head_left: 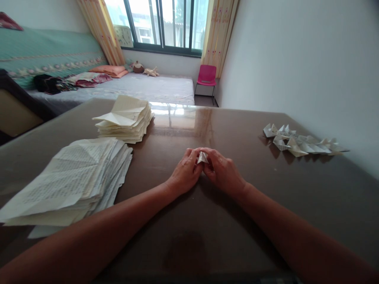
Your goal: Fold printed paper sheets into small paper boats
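In the head view, my left hand and my right hand meet over the middle of the brown table. Between them they grip a small folded paper, pale and pointed at the top. Both hands are closed, with fingers curled round its sides, so much of the paper is hidden. To the right lies a group of folded paper boats with upright points. On the left, a stack of printed sheets lies nearest to my left forearm, and behind it sits a stack of cream sheets.
The glossy table reaches to the white wall on the right. Beyond its far edge are a bed and a pink chair below a window. A dark chair back stands at the left edge.
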A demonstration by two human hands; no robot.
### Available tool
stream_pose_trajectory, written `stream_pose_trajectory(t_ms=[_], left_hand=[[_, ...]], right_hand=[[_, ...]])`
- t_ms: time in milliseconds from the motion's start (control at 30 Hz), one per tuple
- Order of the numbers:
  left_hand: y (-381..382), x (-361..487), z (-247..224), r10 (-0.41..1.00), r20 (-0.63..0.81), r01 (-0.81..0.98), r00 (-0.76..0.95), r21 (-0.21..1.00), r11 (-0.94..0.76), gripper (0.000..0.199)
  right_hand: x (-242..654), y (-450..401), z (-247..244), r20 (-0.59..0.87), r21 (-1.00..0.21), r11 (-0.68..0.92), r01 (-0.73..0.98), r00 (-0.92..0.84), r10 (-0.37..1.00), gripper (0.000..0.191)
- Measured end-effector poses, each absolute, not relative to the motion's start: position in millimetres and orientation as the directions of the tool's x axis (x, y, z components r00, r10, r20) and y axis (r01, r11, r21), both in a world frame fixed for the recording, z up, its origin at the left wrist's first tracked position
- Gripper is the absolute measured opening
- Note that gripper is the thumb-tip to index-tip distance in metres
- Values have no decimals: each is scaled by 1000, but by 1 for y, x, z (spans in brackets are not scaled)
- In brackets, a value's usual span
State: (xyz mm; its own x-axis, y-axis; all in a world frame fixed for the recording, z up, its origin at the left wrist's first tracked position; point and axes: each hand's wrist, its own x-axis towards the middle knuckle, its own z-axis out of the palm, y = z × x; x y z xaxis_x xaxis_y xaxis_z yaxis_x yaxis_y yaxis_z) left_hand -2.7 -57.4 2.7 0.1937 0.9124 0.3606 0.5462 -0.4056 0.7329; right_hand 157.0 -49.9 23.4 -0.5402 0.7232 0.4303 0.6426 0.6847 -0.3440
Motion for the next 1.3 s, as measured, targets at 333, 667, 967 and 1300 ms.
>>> stream_pose_trajectory(t_ms=[333, 667, 967, 1300], left_hand=[[-53, -8, -2, 938, 298, 382, 177, 857, -344, 31], [-50, -9, -5, 932, 326, 395, 159, 844, -363, 12], [-54, -10, -1, 903, 377, 540, 204, 727, -425, 20], [-55, -18, 5, 839, 388, 693, 380, 481, -537, 24]], right_hand=[[163, -41, 14, 430, -426, 591, 685, -422, 798, 33], [165, -34, 12, 257, -759, 438, 482, -397, 881, 16], [173, -24, 15, 7, -985, 108, 138, -585, 811, 23], [171, -29, 13, 169, -680, 440, 586, -458, 873, 6]])
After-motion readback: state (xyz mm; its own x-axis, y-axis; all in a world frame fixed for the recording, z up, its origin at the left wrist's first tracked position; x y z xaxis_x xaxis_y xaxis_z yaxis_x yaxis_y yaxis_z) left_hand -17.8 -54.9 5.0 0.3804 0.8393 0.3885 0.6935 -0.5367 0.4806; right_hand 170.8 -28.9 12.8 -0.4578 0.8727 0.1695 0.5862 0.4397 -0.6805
